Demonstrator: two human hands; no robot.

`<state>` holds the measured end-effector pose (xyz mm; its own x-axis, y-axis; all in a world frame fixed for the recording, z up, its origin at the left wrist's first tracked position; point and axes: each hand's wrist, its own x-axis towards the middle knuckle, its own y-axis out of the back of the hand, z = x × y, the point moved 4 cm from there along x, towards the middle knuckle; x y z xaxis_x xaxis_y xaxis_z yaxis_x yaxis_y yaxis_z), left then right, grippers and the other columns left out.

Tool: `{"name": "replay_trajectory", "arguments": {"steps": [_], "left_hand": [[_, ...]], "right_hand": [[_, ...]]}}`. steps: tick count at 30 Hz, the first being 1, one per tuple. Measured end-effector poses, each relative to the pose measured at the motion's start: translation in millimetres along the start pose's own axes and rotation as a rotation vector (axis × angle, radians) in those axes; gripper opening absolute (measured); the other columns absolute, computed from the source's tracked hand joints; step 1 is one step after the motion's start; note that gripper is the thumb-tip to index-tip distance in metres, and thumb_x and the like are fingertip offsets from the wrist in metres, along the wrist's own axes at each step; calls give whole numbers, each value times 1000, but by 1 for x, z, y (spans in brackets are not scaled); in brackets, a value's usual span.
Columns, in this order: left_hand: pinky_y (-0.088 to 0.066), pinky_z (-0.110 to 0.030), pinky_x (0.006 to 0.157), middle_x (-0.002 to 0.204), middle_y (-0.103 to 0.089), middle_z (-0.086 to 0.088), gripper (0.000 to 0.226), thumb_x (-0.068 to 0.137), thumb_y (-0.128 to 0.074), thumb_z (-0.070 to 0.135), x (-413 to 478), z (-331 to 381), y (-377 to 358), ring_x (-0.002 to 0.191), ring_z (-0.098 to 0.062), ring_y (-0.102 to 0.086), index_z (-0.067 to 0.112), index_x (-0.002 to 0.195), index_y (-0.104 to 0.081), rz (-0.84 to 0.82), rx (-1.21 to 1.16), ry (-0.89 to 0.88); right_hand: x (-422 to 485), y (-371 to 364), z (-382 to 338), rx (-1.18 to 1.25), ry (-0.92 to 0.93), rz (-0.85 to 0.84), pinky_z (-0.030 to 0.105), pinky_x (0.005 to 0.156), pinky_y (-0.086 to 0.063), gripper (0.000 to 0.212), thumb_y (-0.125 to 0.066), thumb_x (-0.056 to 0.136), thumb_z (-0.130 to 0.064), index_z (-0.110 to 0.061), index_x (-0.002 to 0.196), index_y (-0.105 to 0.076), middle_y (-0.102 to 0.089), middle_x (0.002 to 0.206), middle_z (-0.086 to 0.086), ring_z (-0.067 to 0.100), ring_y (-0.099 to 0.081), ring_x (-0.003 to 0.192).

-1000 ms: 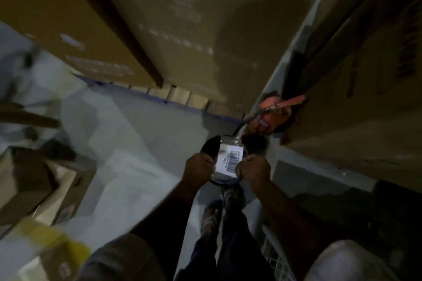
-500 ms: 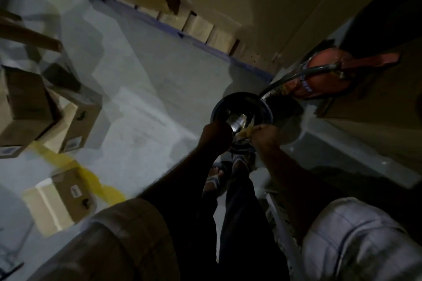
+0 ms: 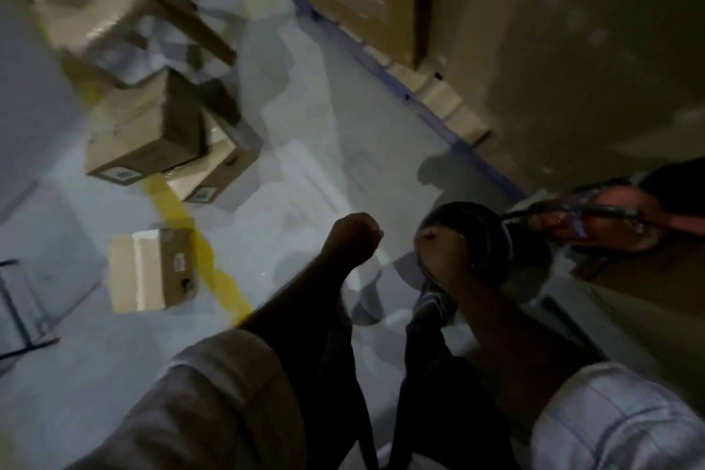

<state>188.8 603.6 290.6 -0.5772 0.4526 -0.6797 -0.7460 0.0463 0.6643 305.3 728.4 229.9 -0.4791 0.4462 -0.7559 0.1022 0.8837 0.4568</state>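
Note:
A dark round dish-like object [image 3: 484, 229] hangs low in front of me, above the grey floor. My right hand [image 3: 442, 252] grips its near rim, and the wrist hides part of it. My left hand [image 3: 353, 237] is apart from it to the left, curled into a fist with nothing visible in it. The frame is dim and blurred, so the object's details are unclear. My legs and a shoe [image 3: 431, 298] show below the hands.
A red fire extinguisher [image 3: 610, 225] with a black hose lies at the right against tall cartons [image 3: 572, 50]. Small cardboard boxes [image 3: 152, 137] [image 3: 152, 263] sit on the floor at the left, beside a yellow floor line [image 3: 213, 271]. A metal frame [image 3: 19, 301] is at the left edge.
My left hand has let go of the round object and moved left into a fist. The right hand alone holds it now. The view has swung left and down.

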Motion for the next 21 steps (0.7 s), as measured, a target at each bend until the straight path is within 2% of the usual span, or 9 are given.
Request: {"name": "replay_trajectory", "arguments": {"steps": [3,6,9,11,13,16,19,21], "left_hand": [[-44,-36,96,120,-68,-16,27,97,-58,22,-24,-46,47,116,-33,-59,1,105,-72,131,-112,28],[-44,-31,96,119,-69,-10,27,96,-59,28,-39,-109,91,115,-29,-60,6,104,-73,199,-257,164],[-45,-27,91,110,-71,-5,25,93,-60,33,-55,-184,127,109,-25,-62,12,95,-72,246,-387,270],[-47,-28,88,106,-73,-6,25,92,-61,33,-66,-234,147,105,-25,-65,11,91,-73,266,-444,306],[-52,-30,87,103,-74,-9,25,92,-62,32,-76,-285,169,101,-27,-68,10,88,-73,295,-518,338],[-52,-35,84,97,-74,-17,28,92,-61,31,-89,-359,201,97,-32,-68,6,85,-72,354,-610,392],[-57,-44,83,91,-71,-25,31,89,-62,31,-99,-419,232,91,-39,-70,6,70,-65,422,-744,432],[-57,-45,84,94,-71,-24,29,91,-63,28,-103,-450,252,92,-38,-70,5,74,-67,458,-792,452]], "right_hand": [[-14,-27,-87,-26,154,-16,33,81,-46,18,-60,93,-21,-8,85,-70,-71,98,18,34,-65,95],[-34,-62,-174,-49,317,-68,26,73,-41,21,-64,92,-26,-8,84,-71,-68,84,8,24,-62,85],[-52,-102,-247,-106,404,-103,26,73,-44,21,-65,91,-30,-13,79,-70,-69,83,4,23,-65,84],[-58,-131,-286,-133,419,-122,27,73,-45,22,-66,90,-29,-10,79,-70,-69,81,5,24,-65,84],[-66,-160,-323,-165,447,-125,25,70,-41,24,-67,91,-27,-5,82,-71,-69,82,9,25,-64,84],[-75,-209,-379,-251,493,-155,23,70,-36,23,-66,92,-28,-6,85,-73,-73,90,10,25,-65,88],[-81,-251,-434,-344,542,-171,24,69,-36,25,-65,91,-32,-19,70,-65,-70,83,5,27,-66,88],[-85,-272,-468,-378,566,-176,25,69,-37,29,-64,91,-35,-23,66,-58,-63,77,0,28,-65,87]]}}
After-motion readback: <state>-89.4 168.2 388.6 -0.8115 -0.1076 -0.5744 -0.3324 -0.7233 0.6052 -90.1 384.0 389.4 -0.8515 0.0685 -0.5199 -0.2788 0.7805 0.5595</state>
